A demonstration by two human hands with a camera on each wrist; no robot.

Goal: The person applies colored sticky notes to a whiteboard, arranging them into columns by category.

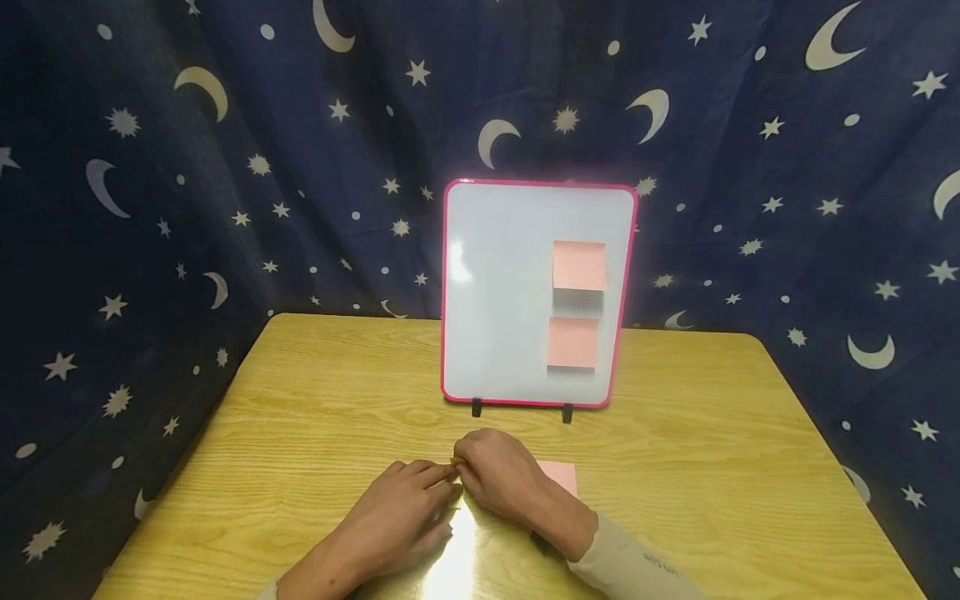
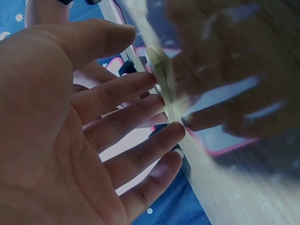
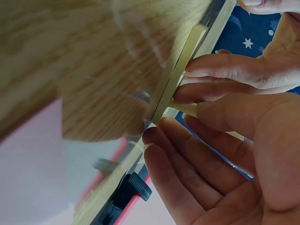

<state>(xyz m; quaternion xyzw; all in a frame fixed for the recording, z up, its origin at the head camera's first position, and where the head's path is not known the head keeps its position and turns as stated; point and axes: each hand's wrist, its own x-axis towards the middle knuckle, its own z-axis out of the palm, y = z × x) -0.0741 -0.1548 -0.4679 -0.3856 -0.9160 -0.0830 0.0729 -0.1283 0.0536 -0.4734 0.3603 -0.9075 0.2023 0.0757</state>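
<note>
A yellow pad [image 3: 179,68] is lying on the table [image 1: 322,400], the left hand [image 1: 397,518] is touching it with spread fingers, the right hand [image 1: 498,473] is pinching its lifted sheet [image 3: 184,107], and uneven pulling is possibly risking a tear.

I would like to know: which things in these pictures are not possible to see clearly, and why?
Yellow pad: mostly covered in the head view by the left hand and right hand.
Pink paper by the right forearm: partly covered by it, head view.
Dark patch under that forearm: mostly covered, so unidentifiable, head view.
Lettering on the right sleeve: too small to read, head view.
Left sleeve: cut off by the bottom edge, head view.
</note>
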